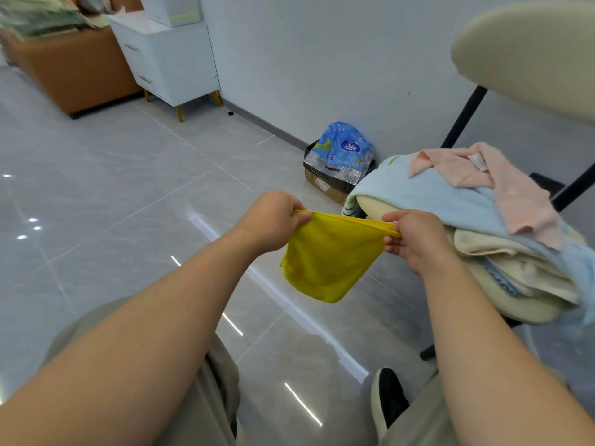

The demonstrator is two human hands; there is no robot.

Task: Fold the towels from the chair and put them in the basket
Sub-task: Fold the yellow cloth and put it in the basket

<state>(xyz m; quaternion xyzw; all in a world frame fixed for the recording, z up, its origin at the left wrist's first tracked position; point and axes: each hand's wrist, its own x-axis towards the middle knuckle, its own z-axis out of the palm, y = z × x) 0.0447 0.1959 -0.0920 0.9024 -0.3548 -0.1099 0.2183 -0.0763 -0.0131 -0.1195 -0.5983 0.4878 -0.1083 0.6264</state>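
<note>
Outstretched, left hand (272,217) and right hand (413,236) pinch yellow towel (328,259) corners.

Both bare arms reach forward from the lower edge of the view, the left forearm (145,333) running up and to the right, the right forearm (483,333) up and to the left, so the hands come near each other. The left hand (273,217) shows its back, fingers curled, and pinches one top corner of a yellow towel (331,262). The right hand (412,236), level with it and a little apart, pinches the other top corner between thumb and curled fingers (394,249). Both wrists are roughly straight.
</note>
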